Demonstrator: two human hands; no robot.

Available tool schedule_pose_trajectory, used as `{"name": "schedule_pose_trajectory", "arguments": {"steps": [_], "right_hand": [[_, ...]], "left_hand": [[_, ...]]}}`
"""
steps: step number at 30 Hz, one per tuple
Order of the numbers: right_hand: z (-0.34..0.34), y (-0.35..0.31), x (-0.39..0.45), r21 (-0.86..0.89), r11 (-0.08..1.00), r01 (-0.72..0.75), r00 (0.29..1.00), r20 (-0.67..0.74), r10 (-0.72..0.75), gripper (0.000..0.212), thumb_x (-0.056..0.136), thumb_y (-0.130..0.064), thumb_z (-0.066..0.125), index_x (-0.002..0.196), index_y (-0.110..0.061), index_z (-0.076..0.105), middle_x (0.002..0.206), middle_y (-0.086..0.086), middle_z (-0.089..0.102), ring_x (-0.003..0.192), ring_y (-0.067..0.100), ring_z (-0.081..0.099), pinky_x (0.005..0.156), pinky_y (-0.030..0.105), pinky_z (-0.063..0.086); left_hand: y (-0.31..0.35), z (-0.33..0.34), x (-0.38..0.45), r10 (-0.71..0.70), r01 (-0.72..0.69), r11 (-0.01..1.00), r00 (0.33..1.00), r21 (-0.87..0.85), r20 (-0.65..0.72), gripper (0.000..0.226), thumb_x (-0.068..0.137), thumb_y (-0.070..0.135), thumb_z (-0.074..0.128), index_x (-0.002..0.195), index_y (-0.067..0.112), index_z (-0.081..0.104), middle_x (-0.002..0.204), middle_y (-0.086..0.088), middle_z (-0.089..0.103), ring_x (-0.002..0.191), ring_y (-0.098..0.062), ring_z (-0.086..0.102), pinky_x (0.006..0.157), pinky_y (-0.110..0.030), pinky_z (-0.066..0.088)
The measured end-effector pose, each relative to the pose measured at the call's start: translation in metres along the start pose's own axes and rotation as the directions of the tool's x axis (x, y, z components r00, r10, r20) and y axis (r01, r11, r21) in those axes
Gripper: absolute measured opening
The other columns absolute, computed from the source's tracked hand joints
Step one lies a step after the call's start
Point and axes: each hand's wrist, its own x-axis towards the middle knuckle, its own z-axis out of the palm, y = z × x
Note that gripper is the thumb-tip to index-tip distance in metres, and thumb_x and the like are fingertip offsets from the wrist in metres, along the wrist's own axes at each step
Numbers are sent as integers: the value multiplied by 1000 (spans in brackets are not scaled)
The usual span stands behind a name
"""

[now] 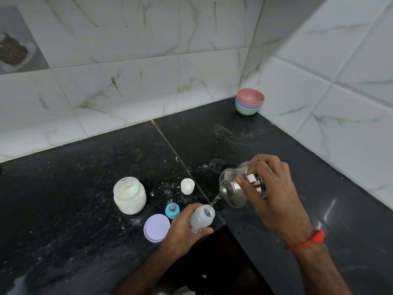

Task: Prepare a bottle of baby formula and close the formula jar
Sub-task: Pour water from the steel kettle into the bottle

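My left hand grips a small clear baby bottle, tilted with its open mouth toward the right. My right hand holds a steel kettle tipped to the left, and a thin stream of water runs from its spout into the bottle's mouth. The open formula jar stands on the black counter to the left, with white powder and a scoop inside. Its lilac lid lies flat beside my left hand. The blue teat ring stands between jar and bottle. A white cap stands behind them.
A stack of coloured bowls sits in the far corner where the two tiled walls meet. Powder specks and water spots lie on the black counter. The counter's front edge steps back below the bottle, with a dark gap beneath.
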Motion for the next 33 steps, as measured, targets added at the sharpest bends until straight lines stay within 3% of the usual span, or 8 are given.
{"name": "schedule_pose_trajectory", "arguments": {"steps": [6, 14, 17, 19, 33], "right_hand": [[-2, -4, 1, -1, 1000, 11, 1000, 2, -11, 15, 92, -26, 72, 92, -19, 59, 117, -2, 56, 108, 22, 47, 92, 0, 33], [-4, -6, 2, 4, 1000, 19, 1000, 2, -19, 22, 94, -40, 60, 93, -18, 60, 118, -1, 56, 108, 22, 47, 91, -1, 32], [-5, -8, 2, -8, 1000, 23, 1000, 2, -23, 26, 96, -44, 59, 94, -19, 60, 119, -2, 56, 109, 20, 47, 82, 7, 40], [-5, -8, 3, -19, 1000, 19, 1000, 2, -19, 25, 95, -44, 58, 94, -19, 61, 119, -2, 56, 109, 20, 47, 77, 10, 38], [-1, -3, 4, -21, 999, 27, 1000, -12, -27, 18, 93, -35, 66, 93, -17, 62, 119, -2, 56, 109, 20, 46, 74, 11, 37]], "left_hand": [[1, -1, -1, 9, -9, 1000, 1000, 0, -1, 59, 76, 44, 89, 124, 48, 54, 126, 33, 59, 122, -2, 58, 102, -30, 54], [2, -1, -2, 2, -2, 1000, 1000, 5, -5, 59, 76, 46, 89, 124, 48, 54, 125, 34, 59, 122, 0, 57, 102, -31, 54], [1, -1, -3, -5, 5, 1000, 1000, 9, -5, 61, 76, 46, 89, 126, 46, 54, 126, 32, 60, 123, 0, 57, 103, -31, 54], [2, -1, -3, -11, 11, 1000, 1000, 11, -6, 61, 76, 45, 89, 126, 47, 54, 126, 31, 60, 123, 1, 57, 103, -31, 54], [5, 1, 1, -19, 19, 1000, 1000, 7, 2, 62, 77, 43, 89, 127, 46, 54, 129, 27, 61, 123, 4, 56, 101, -18, 49]]}}
